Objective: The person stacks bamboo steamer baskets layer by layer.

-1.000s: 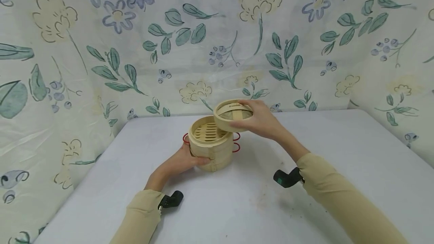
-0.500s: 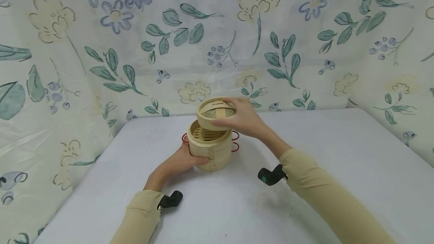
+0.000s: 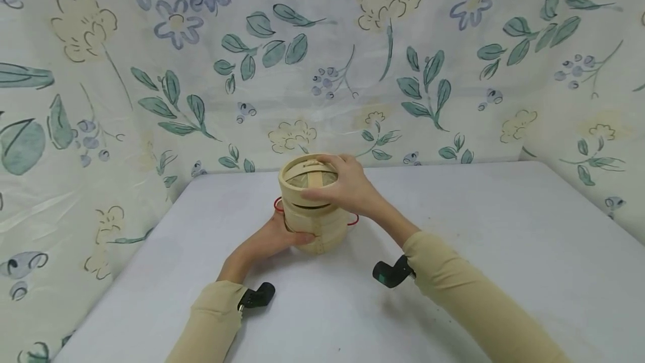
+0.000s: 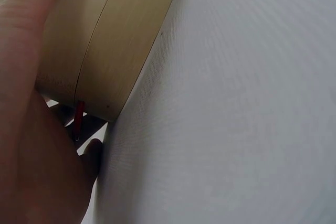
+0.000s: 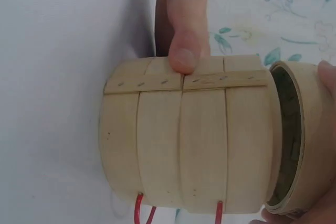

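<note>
1. Bamboo makes up both working pieces: a stacked steamer (image 3: 314, 228) standing on the white table (image 3: 504, 240), towards its far left, and a round lid (image 3: 307, 179) now directly over the steamer's mouth.
2. A second ago the lid was held out to the right of the steamer, tipped so its underside showed; half a second ago it had come partway across the rim. Now it sits centred over the top tier, with a thin dark gap showing along its near edge (so it is lowered but not fully seated; the right wrist view also shows it cocked off the rim).
3. The right hand (image 3: 345, 186) grips the lid from the right and above, fingers curled round its rim, the thumb on the near side.
4. The left hand (image 3: 279, 237) has not shifted: it clasps the lower tiers from the near left, thumb pressed on the stapled seam strip (image 5: 184, 81), steadying the stack.
5. Red wire handles (image 3: 353, 219) poke out on both sides of the steamer.
6. Judging from this, closing the steamer is nearly complete; what remains is levelling the lid and pressing it home.
7. Behind the table hangs a floral cloth (image 3: 151, 71).
</note>
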`<control>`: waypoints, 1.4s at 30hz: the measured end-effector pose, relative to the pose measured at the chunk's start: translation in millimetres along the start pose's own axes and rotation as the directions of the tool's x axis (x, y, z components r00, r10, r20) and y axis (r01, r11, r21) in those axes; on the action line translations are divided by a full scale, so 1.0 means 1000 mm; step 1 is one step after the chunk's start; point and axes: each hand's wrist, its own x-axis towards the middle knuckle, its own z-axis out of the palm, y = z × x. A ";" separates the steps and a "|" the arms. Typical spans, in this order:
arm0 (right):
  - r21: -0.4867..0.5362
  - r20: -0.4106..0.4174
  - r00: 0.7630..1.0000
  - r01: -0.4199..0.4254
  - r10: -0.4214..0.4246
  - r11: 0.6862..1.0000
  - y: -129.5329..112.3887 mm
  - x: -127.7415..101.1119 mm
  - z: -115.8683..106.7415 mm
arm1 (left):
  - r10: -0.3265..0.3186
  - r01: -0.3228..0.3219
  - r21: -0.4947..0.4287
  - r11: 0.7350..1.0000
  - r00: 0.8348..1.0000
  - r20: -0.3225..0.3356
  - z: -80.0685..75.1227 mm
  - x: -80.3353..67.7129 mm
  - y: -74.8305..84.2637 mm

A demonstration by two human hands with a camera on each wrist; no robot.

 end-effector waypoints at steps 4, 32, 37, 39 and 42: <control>0.005 -0.025 1.000 0.000 0.000 1.000 0.003 -0.001 0.005 | -0.012 0.012 0.000 1.000 1.000 0.001 0.001 0.000 0.001; -0.011 -0.050 0.997 0.053 -0.053 0.999 0.011 -0.009 0.018 | -0.037 0.037 0.010 0.999 0.999 0.000 0.001 0.000 0.008; -0.017 -0.064 0.996 0.057 -0.058 0.998 0.012 -0.011 0.021 | -0.055 0.055 0.014 0.998 0.998 -0.012 0.001 -0.001 0.007; -0.029 -0.068 0.996 0.058 -0.060 0.998 0.013 -0.011 0.022 | -0.061 0.062 0.013 0.998 0.998 -0.013 0.001 -0.001 0.007; -0.051 -0.079 0.994 0.069 -0.073 0.996 0.014 -0.012 0.022 | -0.054 0.054 0.006 0.998 0.999 -0.005 0.002 -0.001 0.007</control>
